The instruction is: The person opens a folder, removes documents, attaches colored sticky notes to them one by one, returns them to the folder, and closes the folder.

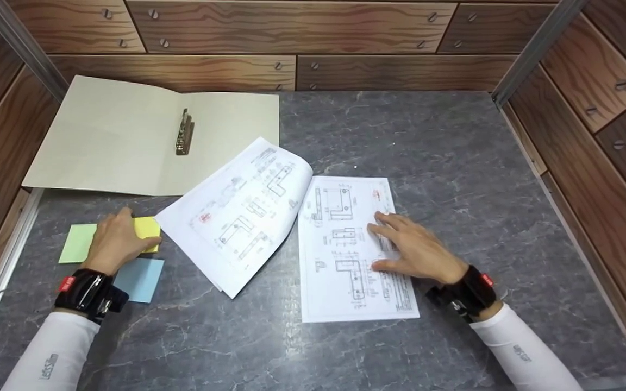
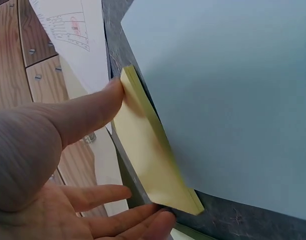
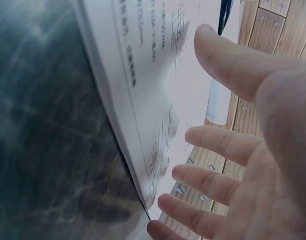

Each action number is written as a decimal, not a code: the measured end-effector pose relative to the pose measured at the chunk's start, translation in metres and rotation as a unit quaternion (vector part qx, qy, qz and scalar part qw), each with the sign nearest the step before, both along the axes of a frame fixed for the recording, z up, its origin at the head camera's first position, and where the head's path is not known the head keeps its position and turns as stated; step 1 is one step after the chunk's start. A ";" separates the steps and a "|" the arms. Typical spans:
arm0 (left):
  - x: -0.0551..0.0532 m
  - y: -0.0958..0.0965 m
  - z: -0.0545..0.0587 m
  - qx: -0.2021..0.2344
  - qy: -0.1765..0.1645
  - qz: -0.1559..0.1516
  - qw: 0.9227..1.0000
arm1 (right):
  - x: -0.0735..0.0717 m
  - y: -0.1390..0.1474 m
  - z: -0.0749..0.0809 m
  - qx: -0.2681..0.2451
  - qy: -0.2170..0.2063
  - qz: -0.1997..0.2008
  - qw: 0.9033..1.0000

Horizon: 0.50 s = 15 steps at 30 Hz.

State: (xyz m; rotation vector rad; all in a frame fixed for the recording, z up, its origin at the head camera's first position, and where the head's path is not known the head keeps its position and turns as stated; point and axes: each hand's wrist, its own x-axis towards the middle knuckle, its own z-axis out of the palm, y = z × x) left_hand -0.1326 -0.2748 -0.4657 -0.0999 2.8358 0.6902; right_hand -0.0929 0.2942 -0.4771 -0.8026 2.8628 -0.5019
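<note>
Printed drawings [image 1: 340, 282] lie before you on the table [image 1: 454, 136], upper pages curled leftward; your right hand [image 1: 424, 252], fingers spread, is over their right side; your left hand [image 1: 113, 239] pinches the yellow pad [image 1: 147, 227] by its ends.

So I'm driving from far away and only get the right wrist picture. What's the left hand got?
Observer: The left hand has its thumb and fingers round the edges of a yellow sticky-note pad.
Operator: Ooh! Any other colours by it?
Observer: Yes, green sticky notes and blue sticky notes lie next to it.
Operator: And is there a clip anywhere for papers?
Observer: Yes, a metal clip sits inside the open file folder, at the table's back left.
</note>
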 end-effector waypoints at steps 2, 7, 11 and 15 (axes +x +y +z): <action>0.000 0.000 0.000 -0.001 0.003 0.001 1.000 | 0.000 0.000 0.000 -0.003 -0.001 0.002 1.000; -0.003 -0.001 0.000 -0.003 -0.002 0.004 1.000 | 0.002 0.000 -0.001 -0.009 0.001 0.006 1.000; -0.005 -0.002 0.001 0.000 -0.018 0.019 1.000 | 0.002 0.000 -0.001 -0.008 0.005 0.005 1.000; -0.006 -0.005 0.003 -0.001 -0.029 0.031 0.999 | 0.002 0.000 0.000 -0.005 0.003 0.003 1.000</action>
